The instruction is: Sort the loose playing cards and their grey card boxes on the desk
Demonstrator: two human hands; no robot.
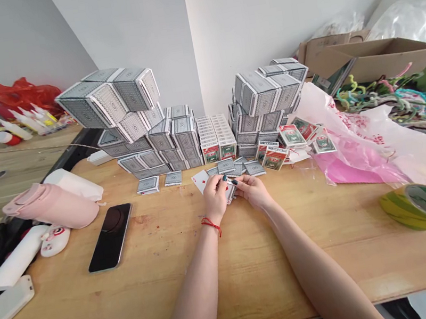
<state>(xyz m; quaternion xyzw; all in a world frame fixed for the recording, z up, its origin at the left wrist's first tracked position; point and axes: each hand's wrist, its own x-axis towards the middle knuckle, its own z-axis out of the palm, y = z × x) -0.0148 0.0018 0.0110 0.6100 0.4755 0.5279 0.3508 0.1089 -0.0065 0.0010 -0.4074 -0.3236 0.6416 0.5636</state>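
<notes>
I saw my left hand (214, 198) and right hand (253, 191) meet mid-table, both pinched closed on a small deck (230, 191) between them. I judged its long axis ran roughly nine to three. A red-pip card (200, 181) sat at eleven o'clock from the left hand. At twelve lay loose packs (234, 166), then stacks (177, 138).

A wooden table (253, 261) fills the lower frame; a dark phone (110, 236) and a pink bottle (52, 205) lie at left, stacked card decks (144, 132) at upper centre, a pink bag (357, 153) and green tape roll (422, 206) at right
</notes>
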